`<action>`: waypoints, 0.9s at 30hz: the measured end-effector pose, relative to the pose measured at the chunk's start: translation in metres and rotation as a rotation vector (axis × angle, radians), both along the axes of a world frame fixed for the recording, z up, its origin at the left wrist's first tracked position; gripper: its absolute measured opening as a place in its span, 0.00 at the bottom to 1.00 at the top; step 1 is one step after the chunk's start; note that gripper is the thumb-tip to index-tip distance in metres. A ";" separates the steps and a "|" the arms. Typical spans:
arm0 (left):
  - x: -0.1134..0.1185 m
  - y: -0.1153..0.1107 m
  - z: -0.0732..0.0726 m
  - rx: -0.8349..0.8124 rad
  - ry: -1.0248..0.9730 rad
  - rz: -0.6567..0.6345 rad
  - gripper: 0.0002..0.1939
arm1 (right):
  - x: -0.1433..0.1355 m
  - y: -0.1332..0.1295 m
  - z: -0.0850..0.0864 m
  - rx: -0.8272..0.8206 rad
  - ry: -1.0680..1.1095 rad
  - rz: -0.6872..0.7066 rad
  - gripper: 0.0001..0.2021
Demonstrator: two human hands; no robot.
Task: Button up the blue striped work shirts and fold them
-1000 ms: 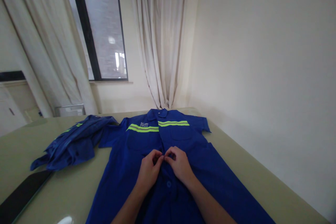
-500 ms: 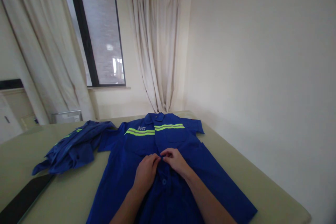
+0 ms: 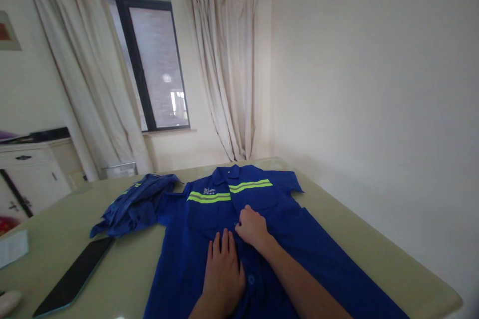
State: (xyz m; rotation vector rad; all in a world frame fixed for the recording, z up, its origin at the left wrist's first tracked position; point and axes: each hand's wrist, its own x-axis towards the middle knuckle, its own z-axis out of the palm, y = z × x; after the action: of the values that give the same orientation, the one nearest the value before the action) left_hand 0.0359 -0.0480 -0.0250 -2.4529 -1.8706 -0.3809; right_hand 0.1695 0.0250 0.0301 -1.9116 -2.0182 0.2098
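A blue short-sleeved work shirt (image 3: pixel 202 219) lies spread out, its collar at the far end and a yellow-green reflective stripe across the chest. My left hand (image 3: pixel 223 269) rests flat on its front, palm down, fingers stretched out. Just above and to the right, my right hand (image 3: pixel 252 227) is closed, with thumb and fingertips pinching the shirt's front edge near the middle. Close to my left hand's thumb side, a round blue button (image 3: pixel 251 279) shows on the front. The fabric inside the right hand's grip is mostly hidden.
A crumpled blue garment (image 3: pixel 130 209) lies left of the shirt, touching its sleeve. Nearer is a dark flat device (image 3: pixel 75 276). A pale sheet (image 3: pixel 14 248) and a white rounded object (image 3: pixel 9 303) lie at the left. A wall (image 3: pixel 374 109) runs along the table's (image 3: pixel 374 249) right side.
My left hand has left its pinch near the right hand and now lies flat, closer to me. The right hand remains closed at the front edge. The view has shifted left.
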 end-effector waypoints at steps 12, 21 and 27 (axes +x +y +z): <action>0.001 0.072 0.040 -0.070 -0.214 -0.069 0.08 | 0.039 0.019 -0.025 -0.052 0.726 0.094 0.09; -0.005 0.074 0.021 -0.096 -0.432 -0.105 0.07 | 0.039 0.016 -0.032 -0.011 0.913 0.123 0.07; -0.004 0.076 0.023 -0.148 -0.565 -0.065 0.02 | 0.040 0.012 -0.025 0.012 0.904 0.185 0.08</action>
State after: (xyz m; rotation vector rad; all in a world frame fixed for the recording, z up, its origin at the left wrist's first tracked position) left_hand 0.0319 0.0278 -0.0021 -2.7103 -2.0619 -1.0736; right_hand 0.2100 0.0370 0.0051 -1.2458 -1.5274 0.9142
